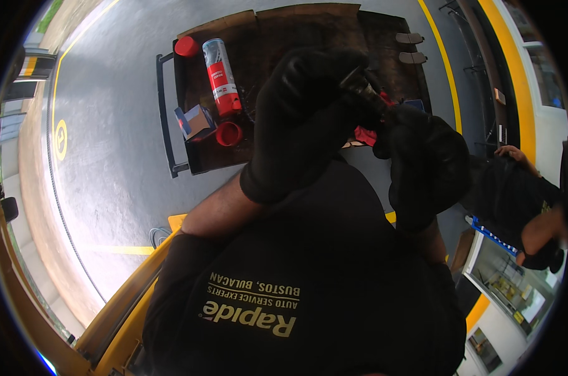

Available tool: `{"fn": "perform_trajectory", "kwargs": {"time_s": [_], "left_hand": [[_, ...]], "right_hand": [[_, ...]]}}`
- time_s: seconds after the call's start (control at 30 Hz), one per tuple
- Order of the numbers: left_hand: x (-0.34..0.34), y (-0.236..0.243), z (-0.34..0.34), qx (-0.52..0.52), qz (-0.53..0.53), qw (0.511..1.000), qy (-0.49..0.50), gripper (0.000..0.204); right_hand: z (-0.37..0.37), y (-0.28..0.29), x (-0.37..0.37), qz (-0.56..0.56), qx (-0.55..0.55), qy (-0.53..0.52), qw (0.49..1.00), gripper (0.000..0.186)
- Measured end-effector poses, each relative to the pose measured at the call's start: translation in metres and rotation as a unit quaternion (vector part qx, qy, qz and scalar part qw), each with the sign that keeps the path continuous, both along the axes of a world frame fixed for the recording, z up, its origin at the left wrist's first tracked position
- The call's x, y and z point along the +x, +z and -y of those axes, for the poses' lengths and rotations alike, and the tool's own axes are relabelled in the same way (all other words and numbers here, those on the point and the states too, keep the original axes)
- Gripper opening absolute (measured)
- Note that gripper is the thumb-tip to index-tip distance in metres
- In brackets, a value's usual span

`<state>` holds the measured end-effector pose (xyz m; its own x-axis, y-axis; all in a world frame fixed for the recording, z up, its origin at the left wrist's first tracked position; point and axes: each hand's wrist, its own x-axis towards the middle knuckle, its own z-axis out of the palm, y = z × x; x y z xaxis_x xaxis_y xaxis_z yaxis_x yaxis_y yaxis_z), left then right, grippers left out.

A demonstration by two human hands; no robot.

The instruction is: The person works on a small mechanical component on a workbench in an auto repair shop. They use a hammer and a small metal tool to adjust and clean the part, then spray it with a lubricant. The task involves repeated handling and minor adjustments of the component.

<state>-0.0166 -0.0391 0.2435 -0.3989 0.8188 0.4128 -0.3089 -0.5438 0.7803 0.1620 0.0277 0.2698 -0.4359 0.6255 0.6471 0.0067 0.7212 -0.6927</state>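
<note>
Both my hands wear black gloves and are raised close together over the dark work table [265, 37]. Curled fingers of my left hand [303, 106] hold a small dull metal part [360, 86], whose exact kind I cannot make out. My right hand [425, 153] is closed at the part's lower right end, with its fingertips pressed together there. Something red [385, 98] shows beside the part, between the hands. Below them, a red and pink thing [364, 135] is partly hidden by my gloves.
A red and white spray can [221, 76] lies left on the table. Near it are a red cap [186, 46], a red round lid [229, 134] and an open small box [195, 121]. Two brake pads [412, 57] lie far right. Another person [516, 194] is at the right.
</note>
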Motion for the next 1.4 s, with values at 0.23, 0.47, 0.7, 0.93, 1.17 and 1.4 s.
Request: {"fn": "perform_trajectory", "kwargs": {"time_s": [0.23, 0.47, 0.7, 0.93, 1.17, 1.4], "left_hand": [[0.006, 0.009, 0.001, -0.012, 0.101, 0.994, -0.025, 0.042], [-0.002, 0.005, 0.002, -0.030, 0.042, 0.997, -0.050, 0.046], [0.003, 0.002, 0.005, -0.063, -0.093, 0.992, 0.060, 0.030], [0.002, -0.005, 0.001, -0.015, -0.111, 0.991, 0.073, 0.027], [0.005, -0.007, -0.009, -0.014, 0.102, 0.995, -0.009, 0.029], [0.000, -0.004, -0.006, -0.009, 0.107, 0.990, -0.093, 0.045]], "right_hand": [[-0.004, 0.010, -0.002, 0.068, 0.146, -0.038, 0.986, 0.036], [-0.005, 0.011, 0.014, 0.199, 0.226, -0.024, 0.953, 0.030], [0.000, -0.006, 0.019, 0.195, 0.255, 0.004, 0.947, 0.037], [0.001, 0.001, 0.003, 0.155, 0.212, -0.016, 0.965, 0.034], [0.000, -0.002, 0.002, 0.124, 0.236, -0.025, 0.964, 0.025], [-0.007, 0.003, 0.000, 0.094, 0.181, -0.041, 0.978, 0.033]]}}
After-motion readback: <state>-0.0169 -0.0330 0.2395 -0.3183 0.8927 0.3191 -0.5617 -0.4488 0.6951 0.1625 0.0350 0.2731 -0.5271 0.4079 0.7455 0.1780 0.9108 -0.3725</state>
